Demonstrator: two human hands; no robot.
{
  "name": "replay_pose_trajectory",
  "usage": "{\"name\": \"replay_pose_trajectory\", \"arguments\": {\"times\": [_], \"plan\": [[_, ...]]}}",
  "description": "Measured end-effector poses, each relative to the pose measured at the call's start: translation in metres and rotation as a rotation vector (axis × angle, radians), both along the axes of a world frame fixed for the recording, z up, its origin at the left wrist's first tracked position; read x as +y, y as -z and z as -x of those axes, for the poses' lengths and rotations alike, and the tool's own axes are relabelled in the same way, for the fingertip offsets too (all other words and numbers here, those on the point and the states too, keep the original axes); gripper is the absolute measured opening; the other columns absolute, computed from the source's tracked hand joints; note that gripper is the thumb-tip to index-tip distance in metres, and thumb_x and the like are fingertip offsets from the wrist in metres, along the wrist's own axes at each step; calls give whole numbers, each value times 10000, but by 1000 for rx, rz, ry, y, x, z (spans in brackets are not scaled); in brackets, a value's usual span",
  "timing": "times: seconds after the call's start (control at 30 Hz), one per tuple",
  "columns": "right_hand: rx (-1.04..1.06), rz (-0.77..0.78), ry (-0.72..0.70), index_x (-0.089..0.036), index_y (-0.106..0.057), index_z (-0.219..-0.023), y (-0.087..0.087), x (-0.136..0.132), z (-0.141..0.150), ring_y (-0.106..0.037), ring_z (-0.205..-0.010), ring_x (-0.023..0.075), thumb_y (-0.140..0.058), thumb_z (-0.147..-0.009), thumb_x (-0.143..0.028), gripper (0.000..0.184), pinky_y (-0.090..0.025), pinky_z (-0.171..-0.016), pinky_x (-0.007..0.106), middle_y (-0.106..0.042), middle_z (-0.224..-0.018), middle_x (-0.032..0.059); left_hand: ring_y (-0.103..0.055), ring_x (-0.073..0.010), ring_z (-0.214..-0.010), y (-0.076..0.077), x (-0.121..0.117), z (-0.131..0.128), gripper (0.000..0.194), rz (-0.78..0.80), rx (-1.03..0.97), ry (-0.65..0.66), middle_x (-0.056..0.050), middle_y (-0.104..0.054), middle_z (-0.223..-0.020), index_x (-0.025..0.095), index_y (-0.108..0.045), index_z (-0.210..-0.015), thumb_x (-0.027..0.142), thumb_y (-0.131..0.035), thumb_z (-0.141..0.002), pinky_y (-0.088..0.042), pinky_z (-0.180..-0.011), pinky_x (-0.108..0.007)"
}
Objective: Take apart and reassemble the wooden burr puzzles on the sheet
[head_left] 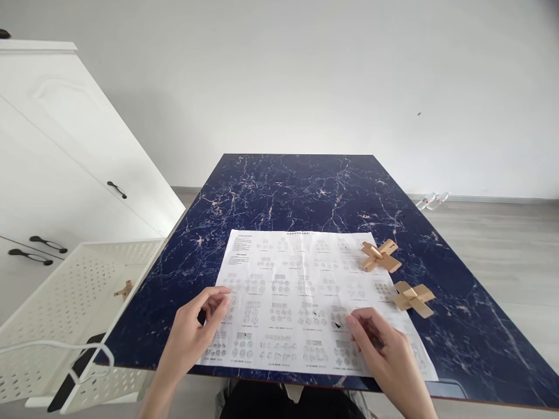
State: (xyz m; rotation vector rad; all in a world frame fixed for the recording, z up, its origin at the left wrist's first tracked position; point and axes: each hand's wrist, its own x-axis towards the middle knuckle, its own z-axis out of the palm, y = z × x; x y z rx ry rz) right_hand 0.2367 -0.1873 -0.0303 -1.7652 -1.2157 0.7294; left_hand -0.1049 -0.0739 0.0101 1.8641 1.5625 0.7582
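A large white printed sheet (292,285) with rows of small diagrams lies on the table in front of me, with visible creases. My left hand (196,329) rests over its left edge, fingers curled, with a small gap between thumb and index finger and nothing in them. Over the sheet's lower right part is my right hand (382,343), its thumb and index fingertip close together and nothing visible between them. One interlocked wooden cross piece (381,256) lies on the upper right edge of the sheet. Another wooden cross (414,298) sits just nearer, partly on the table.
The dark blue marbled table (301,192) reaches toward a pale wall. To the left stand a white perforated basket (65,291), with a small wooden piece (124,290) inside, and a white cabinet (65,145). A white cable (52,346) crosses the basket. Clear bottles (432,201) lie on the floor.
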Motion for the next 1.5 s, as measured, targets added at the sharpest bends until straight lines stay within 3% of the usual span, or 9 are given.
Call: {"name": "replay_pose_trajectory", "arguments": {"times": [0.5,0.67,0.73,0.83,0.93,1.0,1.1,1.27,1.5], "plan": [[-21,-2,-7,-249,-678,-882,-2,4,0,-556,-582,187,-582,-1049,-665,458,-456,-555,287,-606,-670,8,-666,-204,-683,1,1,1,451,10,8,10,-54,-749,-804,240,-812,-1066,655,-664,-967,-545,-567,-250],[73,4,29,-248,-667,-1224,0,13,-5,-566,-582,194,-609,-1040,-648,444,-435,-494,280,-581,-691,-10,-670,-204,-689,2,1,2,456,10,2,15,-54,-753,-808,239,-811,-1064,660,-666,-966,-557,-578,-253],[117,-14,50,-242,-623,-1363,1,19,-9,-608,-595,195,-641,-1020,-645,529,-460,-469,280,-660,-812,33,-679,-207,-702,3,1,2,451,16,1,22,-57,-760,-826,241,-810,-1075,655,-665,-971,-564,-591,-256],[147,-39,72,-266,-556,-1490,1,29,-16,-703,-690,207,-677,-997,-636,628,-533,-473,287,-708,-1152,133,-687,-208,-718,4,1,3,437,24,-1,33,-60,-768,-853,244,-806,-1092,642,-663,-981,-574,-613,-260],[156,-63,86,-327,-439,-1580,4,39,-26,-767,-921,255,-692,-1000,-613,695,-621,-543,310,-531,-1520,188,-687,-210,-716,3,0,2,434,16,-6,32,-58,-765,-844,244,-803,-1075,642,-661,-980,-576,-619,-266],[172,-80,89,-354,-375,-1601,8,47,-34,-762,-1023,285,-716,-993,-595,738,-660,-586,337,-383,-1641,200,-688,-212,-715,3,0,2,429,12,-12,28,-55,-765,-838,246,-802,-1065,643,-663,-978,-572,-612,-267],[220,-77,117,-363,-346,-1589,14,58,-45,-769,-919,273,-761,-959,-592,789,-672,-567,372,-344,-1623,215,-687,-207,-717,4,0,3,408,13,-15,32,-46,-765,-841,254,-799,-1073,630,-670,-980,-571,-622,-265],[217,-70,161,-324,-358,-1567,13,69,-55,-761,-783,235,-752,-962,-618,780,-679,-559,369,-487,-1434,190,-683,-201,-725,6,-1,4,404,16,-13,34,-41,-763,-855,253,-794,-1092,621,-662,-990,-573,-636,-265],[-44,-56,206,-207,-481,-1472,-3,70,-49,-734,-814,233,-689,-985,-661,697,-621,-546,329,-609,-1413,216,-689,-211,-730,8,-1,5,409,14,-20,36,-47,-766,-853,250,-791,-1092,624,-664,-990,-590,-655,-279]]}}
